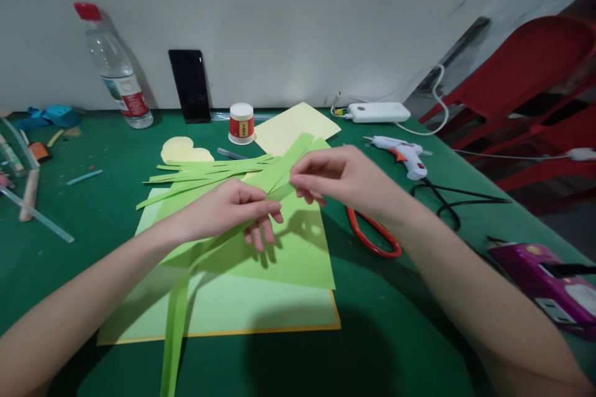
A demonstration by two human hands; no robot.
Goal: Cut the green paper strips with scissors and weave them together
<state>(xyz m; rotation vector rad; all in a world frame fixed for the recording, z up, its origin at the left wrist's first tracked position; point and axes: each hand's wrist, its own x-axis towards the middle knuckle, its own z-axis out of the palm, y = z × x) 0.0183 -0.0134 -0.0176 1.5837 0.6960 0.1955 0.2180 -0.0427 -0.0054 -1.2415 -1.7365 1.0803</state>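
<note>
A long light-green paper strip runs up from the front of the table into both hands. My left hand is closed on it between thumb and fingers. At the strip's upper end my right hand pinches it between thumb and fingertips. Beneath lie green paper sheets over paler green paper with an orange edge. Several cut green strips fan out behind my left hand. Scissors with red handles lie under my right forearm, their blades hidden.
Behind the papers are a red-and-white paper cup, pale yellow paper and yellow round cutouts. A bottle and phone stand by the wall. To the right lie a glue gun, cables and a purple device.
</note>
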